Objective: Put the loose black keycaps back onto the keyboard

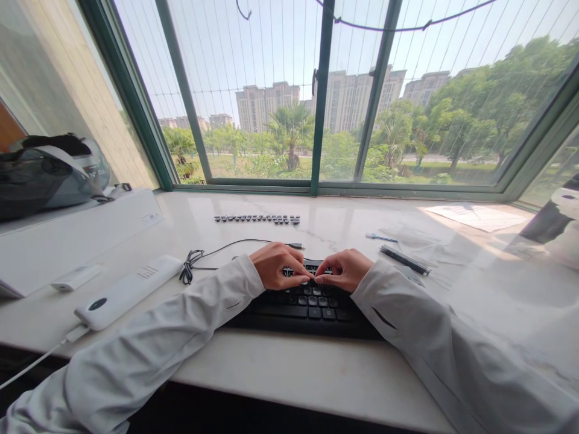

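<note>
A black keyboard [280, 319] lies near the front edge of the white counter, with its upper rows partly bare of keycaps. Over those rows my left hand [281, 266] is closed, thumb and index finger pinched together at the keys. My right hand [346, 269] is closed in a similar pinch, its fingertips almost meeting the left ones. Whatever sits between the fingertips is too small to make out. Behind the keyboard, loose black keycaps [257, 219] are lined up in rows. The keyboard's cable [193, 260] is bundled on the left, and its USB plug [296, 245] rests behind my hands.
To the right lie a small blue tool [381, 237], a black pen-like tool [404, 259], clear plastic bags [425, 241] and a paper sheet [474, 217]. On the left are a long white device [131, 292] with a cord and a white box [85, 235]. Windows [319, 120] stand behind.
</note>
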Demonstrator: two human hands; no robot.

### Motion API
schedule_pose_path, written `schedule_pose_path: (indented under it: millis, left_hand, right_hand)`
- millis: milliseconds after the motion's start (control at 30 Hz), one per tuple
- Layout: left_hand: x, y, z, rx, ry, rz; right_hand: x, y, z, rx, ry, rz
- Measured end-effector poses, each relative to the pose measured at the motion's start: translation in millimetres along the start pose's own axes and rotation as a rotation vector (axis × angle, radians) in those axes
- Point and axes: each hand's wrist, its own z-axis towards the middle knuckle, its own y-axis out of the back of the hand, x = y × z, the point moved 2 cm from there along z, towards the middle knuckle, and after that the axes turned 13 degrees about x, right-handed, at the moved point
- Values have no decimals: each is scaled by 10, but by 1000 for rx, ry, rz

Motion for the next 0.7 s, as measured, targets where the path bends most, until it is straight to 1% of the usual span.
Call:
schedule_pose_path:
  millis: [300,700]
  left_hand:
    - [-38,27,-12,0,-12,13]
    - [-63,26,-13,7,-21,20]
  right_hand:
    - [-7,-10,11,-32,35,2]
    - [6,-16,5,-9,17,-24]
